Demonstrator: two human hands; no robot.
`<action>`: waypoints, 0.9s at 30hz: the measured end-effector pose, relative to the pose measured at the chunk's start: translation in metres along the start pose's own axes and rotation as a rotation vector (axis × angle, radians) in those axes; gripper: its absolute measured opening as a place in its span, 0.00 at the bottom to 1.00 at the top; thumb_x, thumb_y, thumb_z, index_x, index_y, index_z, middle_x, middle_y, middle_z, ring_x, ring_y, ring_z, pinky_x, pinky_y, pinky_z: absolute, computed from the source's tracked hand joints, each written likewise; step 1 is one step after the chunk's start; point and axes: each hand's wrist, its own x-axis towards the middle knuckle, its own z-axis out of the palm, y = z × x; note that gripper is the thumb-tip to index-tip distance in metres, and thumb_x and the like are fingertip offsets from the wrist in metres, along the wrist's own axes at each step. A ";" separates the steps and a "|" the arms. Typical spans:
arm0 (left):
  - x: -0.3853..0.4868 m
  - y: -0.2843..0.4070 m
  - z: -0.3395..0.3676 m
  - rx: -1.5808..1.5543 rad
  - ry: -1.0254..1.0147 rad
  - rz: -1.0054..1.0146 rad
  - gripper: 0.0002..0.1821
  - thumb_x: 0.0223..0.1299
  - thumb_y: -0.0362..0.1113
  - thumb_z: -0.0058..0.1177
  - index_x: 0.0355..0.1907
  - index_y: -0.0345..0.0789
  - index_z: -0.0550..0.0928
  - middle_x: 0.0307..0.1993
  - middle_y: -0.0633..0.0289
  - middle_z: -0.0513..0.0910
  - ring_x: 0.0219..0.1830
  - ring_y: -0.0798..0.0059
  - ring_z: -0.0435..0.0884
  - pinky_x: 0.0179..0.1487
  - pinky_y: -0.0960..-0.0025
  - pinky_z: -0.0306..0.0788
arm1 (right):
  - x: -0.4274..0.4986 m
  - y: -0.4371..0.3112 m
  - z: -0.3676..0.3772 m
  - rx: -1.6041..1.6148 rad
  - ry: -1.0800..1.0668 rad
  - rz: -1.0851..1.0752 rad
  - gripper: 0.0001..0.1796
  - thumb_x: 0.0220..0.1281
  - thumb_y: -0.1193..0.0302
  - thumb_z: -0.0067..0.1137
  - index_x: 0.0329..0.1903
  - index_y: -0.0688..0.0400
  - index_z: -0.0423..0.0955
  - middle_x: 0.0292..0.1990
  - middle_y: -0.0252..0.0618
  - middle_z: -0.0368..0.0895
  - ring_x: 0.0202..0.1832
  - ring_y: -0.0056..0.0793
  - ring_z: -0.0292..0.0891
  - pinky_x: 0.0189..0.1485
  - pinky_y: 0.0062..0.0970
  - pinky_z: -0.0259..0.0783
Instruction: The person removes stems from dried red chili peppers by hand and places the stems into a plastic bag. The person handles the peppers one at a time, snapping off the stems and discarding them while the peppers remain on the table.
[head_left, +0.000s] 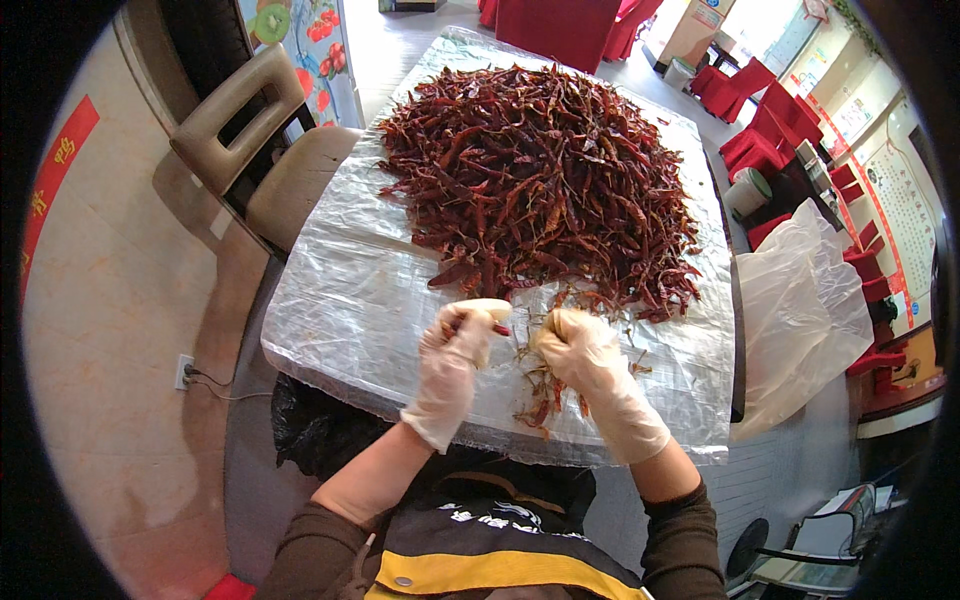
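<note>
A large heap of dried red chili peppers (540, 180) lies on a table covered with clear plastic sheeting (322, 300). My left hand (457, 337), in a whitish disposable glove, is closed around a dried red chili (501, 329), whose end shows beside the fingers. To its right, my right hand (574, 341), gloved too, has its fingers curled together; whether something small is pinched in them cannot be told. Below and around the right hand lie loose chili stems (538, 375) and a few shrivelled orange-red chilies (538, 412). Both hands are just in front of the heap's near edge.
A beige chair (300, 180) stands by the table's left side, near a wall with a socket (183, 372). At the right edge hangs a large translucent plastic bag (799, 322). A black plastic bag (315, 427) is under the near left corner. Red-covered chairs (731, 86) stand farther back.
</note>
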 end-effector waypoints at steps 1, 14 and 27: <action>0.006 0.007 -0.007 -0.027 -0.083 0.061 0.11 0.68 0.41 0.50 0.38 0.36 0.82 0.29 0.68 0.81 0.24 0.87 0.73 0.27 0.83 0.67 | 0.006 0.002 0.000 -0.158 0.122 -0.103 0.08 0.53 0.68 0.62 0.32 0.59 0.77 0.25 0.44 0.77 0.29 0.43 0.75 0.33 0.34 0.71; 0.011 -0.008 -0.005 -0.274 -0.041 -0.404 0.12 0.66 0.36 0.50 0.46 0.35 0.81 0.19 0.76 0.72 0.14 0.90 0.59 0.20 0.84 0.56 | 0.022 -0.006 -0.003 -0.293 0.095 -0.417 0.09 0.53 0.66 0.61 0.38 0.52 0.79 0.32 0.35 0.76 0.37 0.38 0.75 0.37 0.35 0.74; 0.012 -0.012 -0.014 -0.491 -0.044 -0.502 0.10 0.62 0.39 0.47 0.31 0.36 0.78 0.26 0.65 0.77 0.27 0.75 0.75 0.37 0.70 0.74 | 0.031 -0.011 0.010 -0.224 0.087 -0.095 0.17 0.57 0.56 0.63 0.28 0.59 0.80 0.27 0.42 0.80 0.32 0.42 0.78 0.35 0.36 0.73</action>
